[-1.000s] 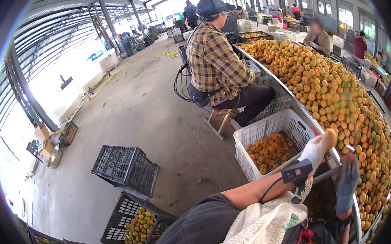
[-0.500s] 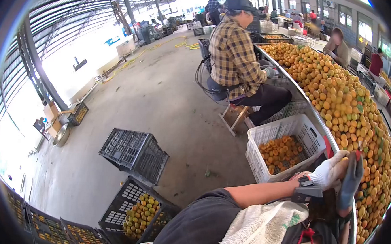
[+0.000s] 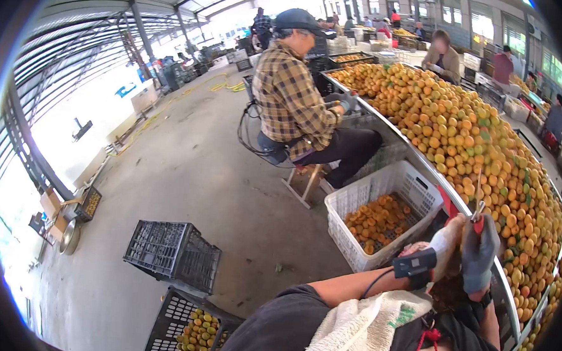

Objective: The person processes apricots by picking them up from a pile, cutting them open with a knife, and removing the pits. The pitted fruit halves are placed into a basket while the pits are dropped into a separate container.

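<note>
My left hand (image 3: 447, 243), in a white glove, is closed beside my right hand at the table's edge. Its fingers are blurred and partly turned away, so any object inside them is hidden. My right hand (image 3: 480, 254), in a grey glove, grips a red-handled tool (image 3: 478, 224) whose thin metal end points upward. The exact kind of tool is too small to make out. Just past both hands lies a large heap of apricots (image 3: 461, 131) on the metal-edged table (image 3: 405, 139). Below and left, a white crate (image 3: 349, 233) holds halved apricots (image 3: 380, 222).
A person in a checked shirt (image 3: 291, 96) sits on a wooden stool (image 3: 303, 185) beyond the crate. A black crate (image 3: 174, 252) stands on the floor, near another crate (image 3: 165, 325) with greenish-yellow fruit (image 3: 197, 336). Another person (image 3: 443, 57) works across the heap.
The camera view has turned rightward, so the surroundings sit further left. My left hand has tipped more upright, and the tool's thin metal end now shows clearly above my right hand.
</note>
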The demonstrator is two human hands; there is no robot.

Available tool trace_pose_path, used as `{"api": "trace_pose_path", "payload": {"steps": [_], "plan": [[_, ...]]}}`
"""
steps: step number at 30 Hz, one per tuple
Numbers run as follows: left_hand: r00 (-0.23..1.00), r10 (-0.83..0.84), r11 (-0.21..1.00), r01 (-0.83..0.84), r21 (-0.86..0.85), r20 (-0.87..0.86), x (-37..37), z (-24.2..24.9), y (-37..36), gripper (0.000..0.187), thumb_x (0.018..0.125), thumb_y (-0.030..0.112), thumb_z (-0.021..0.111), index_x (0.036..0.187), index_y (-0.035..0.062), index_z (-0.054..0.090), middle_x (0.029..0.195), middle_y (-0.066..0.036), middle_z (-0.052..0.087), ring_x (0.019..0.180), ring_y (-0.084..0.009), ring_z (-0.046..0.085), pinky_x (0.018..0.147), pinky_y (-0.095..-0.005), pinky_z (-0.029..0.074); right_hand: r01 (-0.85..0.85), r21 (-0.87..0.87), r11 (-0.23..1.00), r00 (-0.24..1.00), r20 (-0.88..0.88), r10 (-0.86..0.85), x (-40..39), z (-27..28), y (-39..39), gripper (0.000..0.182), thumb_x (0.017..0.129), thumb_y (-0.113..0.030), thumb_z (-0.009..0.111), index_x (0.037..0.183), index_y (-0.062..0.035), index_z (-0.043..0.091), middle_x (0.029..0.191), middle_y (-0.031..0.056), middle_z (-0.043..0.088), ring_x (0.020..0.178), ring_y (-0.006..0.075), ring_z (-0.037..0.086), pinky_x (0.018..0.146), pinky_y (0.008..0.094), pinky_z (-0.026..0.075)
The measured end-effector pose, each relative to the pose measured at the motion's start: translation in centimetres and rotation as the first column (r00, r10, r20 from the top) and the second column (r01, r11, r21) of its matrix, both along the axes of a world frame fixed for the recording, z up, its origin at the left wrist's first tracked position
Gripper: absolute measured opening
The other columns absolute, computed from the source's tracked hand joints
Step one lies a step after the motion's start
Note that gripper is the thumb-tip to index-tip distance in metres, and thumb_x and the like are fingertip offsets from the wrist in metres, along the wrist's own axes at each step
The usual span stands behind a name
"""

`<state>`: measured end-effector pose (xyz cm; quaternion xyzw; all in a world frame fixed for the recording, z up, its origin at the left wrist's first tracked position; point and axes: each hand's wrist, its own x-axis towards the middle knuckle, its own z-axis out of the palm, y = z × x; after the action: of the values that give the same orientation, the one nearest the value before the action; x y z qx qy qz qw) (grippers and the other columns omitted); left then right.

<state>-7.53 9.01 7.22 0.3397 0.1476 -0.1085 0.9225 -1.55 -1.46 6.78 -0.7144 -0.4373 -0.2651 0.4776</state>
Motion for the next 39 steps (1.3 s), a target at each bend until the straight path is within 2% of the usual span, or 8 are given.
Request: {"api": "trace_pose_path", "payload": {"steps": [8, 10, 12, 16, 30, 34, 36, 39], "plan": [[0.979, 0.058, 0.993, -0.077, 0.090, 0.197, 1.2, -1.9, 2.1, 0.039, 0.098, 0.049, 0.048, 0.105, 0.0121, 0.059, 0.084, -0.003, 0.061, 0.072, -0.0159, 0.062, 0.052, -0.0336, 0.050, 0.005, -0.063, 0.998, 0.968, -0.248, -0.020, 1.0, 0.0, -0.5, 0.014, 0.091, -0.011, 0.059, 0.099, 0.0008, 0.057, 0.085, 0.0105, 0.057, 0.075, 0.0217, 0.055, 0.073, 0.0313, 0.046], [0.986, 0.075, 0.996, -0.081, 0.032, 0.151, 0.7, -1.1, 2.3, 0.037, 0.097, 0.045, 0.051, 0.109, 0.0108, 0.057, 0.084, -0.004, 0.061, 0.070, -0.0170, 0.060, 0.054, -0.0339, 0.051, -0.072, 0.047, 0.996, 0.984, -0.157, 0.078, 2.7, -1.4, -1.4, 0.018, 0.095, -0.014, 0.057, 0.104, 0.0009, 0.059, 0.088, 0.0076, 0.060, 0.078, 0.0171, 0.056, 0.073, 0.0300, 0.047], [0.988, 0.100, 0.987, -0.113, 0.113, 0.116, 0.5, -0.6, 2.3, 0.038, 0.095, 0.045, 0.054, 0.112, 0.0107, 0.055, 0.080, -0.004, 0.059, 0.058, -0.0183, 0.056, 0.050, -0.0333, 0.049, -0.005, 0.326, 0.945, 0.863, -0.476, 0.169, 3.6, -2.5, -2.0, 0.021, 0.096, -0.014, 0.055, 0.110, 0.0014, 0.060, 0.093, 0.0060, 0.061, 0.083, 0.0153, 0.057, 0.075, 0.0288, 0.047], [0.937, -0.081, 0.976, 0.006, 0.216, 0.341, 0.1, -1.4, 2.1, 0.039, 0.092, 0.039, 0.067, 0.117, 0.0104, 0.055, 0.079, 0.002, 0.057, 0.058, -0.0093, 0.055, 0.048, -0.0227, 0.044, -0.053, 0.129, 0.990, 0.955, -0.285, 0.088, 3.6, -2.7, -1.3, 0.024, 0.099, -0.015, 0.051, 0.114, 0.0026, 0.059, 0.098, 0.0063, 0.061, 0.087, 0.0119, 0.056, 0.077, 0.0259, 0.046], [0.794, 0.020, 0.892, -0.288, 0.347, 0.607, -0.2, -1.7, 2.2, 0.021, 0.081, 0.004, 0.074, 0.096, 0.0046, 0.059, 0.082, 0.005, 0.057, 0.072, -0.0041, 0.054, 0.058, -0.0218, 0.042, -0.189, 0.098, 0.977, 0.768, -0.605, 0.209, 2.3, -1.3, -1.7, 0.019, 0.099, -0.019, 0.057, 0.105, -0.0014, 0.063, 0.082, -0.0037, 0.058, 0.074, 0.0035, 0.050, 0.065, 0.0197, 0.041], [0.793, -0.017, 0.860, -0.300, 0.414, 0.609, -0.8, -1.5, 2.6, 0.022, 0.087, 0.014, 0.072, 0.103, 0.0040, 0.061, 0.086, 0.003, 0.060, 0.075, -0.0060, 0.056, 0.063, -0.0225, 0.045, -0.141, 0.228, 0.963, 0.731, -0.632, 0.257, 3.4, -3.8, -1.2, 0.021, 0.100, -0.020, 0.056, 0.104, -0.0008, 0.062, 0.084, -0.0031, 0.057, 0.076, 0.0045, 0.050, 0.066, 0.0208, 0.042], [0.945, -0.046, 0.896, -0.105, 0.432, 0.324, -2.3, 0.8, 3.2, 0.025, 0.092, 0.024, 0.066, 0.107, 0.0039, 0.061, 0.088, 0.000, 0.062, 0.075, -0.0082, 0.057, 0.065, -0.0225, 0.046, -0.107, 0.336, 0.936, 0.714, -0.629, 0.307, 3.2, -4.1, -1.1, 0.020, 0.100, -0.019, 0.056, 0.104, -0.0006, 0.062, 0.084, -0.0029, 0.057, 0.076, 0.0048, 0.050, 0.066, 0.0214, 0.042], [0.904, -0.140, 0.919, -0.034, 0.393, 0.405, -2.0, 0.1, 3.8, 0.034, 0.094, 0.030, 0.061, 0.114, 0.0023, 0.060, 0.089, -0.003, 0.063, 0.075, -0.0101, 0.058, 0.061, -0.0232, 0.046, -0.118, 0.105, 0.987, 0.906, -0.396, 0.150, 3.5, -4.2, -1.6, 0.014, 0.099, -0.015, 0.057, 0.099, -0.0013, 0.060, 0.084, -0.0033, 0.055, 0.076, 0.0051, 0.048, 0.066, 0.0227, 0.041]]}}
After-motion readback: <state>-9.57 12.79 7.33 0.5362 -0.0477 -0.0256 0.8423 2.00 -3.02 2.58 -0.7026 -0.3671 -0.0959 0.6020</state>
